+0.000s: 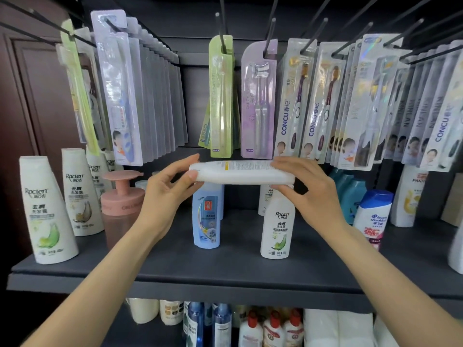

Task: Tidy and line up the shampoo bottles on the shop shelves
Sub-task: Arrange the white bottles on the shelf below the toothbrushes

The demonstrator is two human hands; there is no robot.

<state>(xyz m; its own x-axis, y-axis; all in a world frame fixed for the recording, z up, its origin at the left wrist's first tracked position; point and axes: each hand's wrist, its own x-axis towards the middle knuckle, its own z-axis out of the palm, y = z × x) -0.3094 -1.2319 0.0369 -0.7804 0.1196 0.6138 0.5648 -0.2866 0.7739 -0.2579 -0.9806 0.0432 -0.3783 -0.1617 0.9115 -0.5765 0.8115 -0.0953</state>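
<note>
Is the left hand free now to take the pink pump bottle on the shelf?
Probably not yet: the left hand grips one end of the white bottle, though the pink pump bottle stands unobstructed just beside it.

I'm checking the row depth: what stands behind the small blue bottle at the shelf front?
Behind the small blue bottle stands another blue bottle; only its edge shows. The white bottle held sideways hides their tops.

Open shelf lies between the blue bottle and small Raclen bottle; hanging toothbrush packs crowd overhead
</note>
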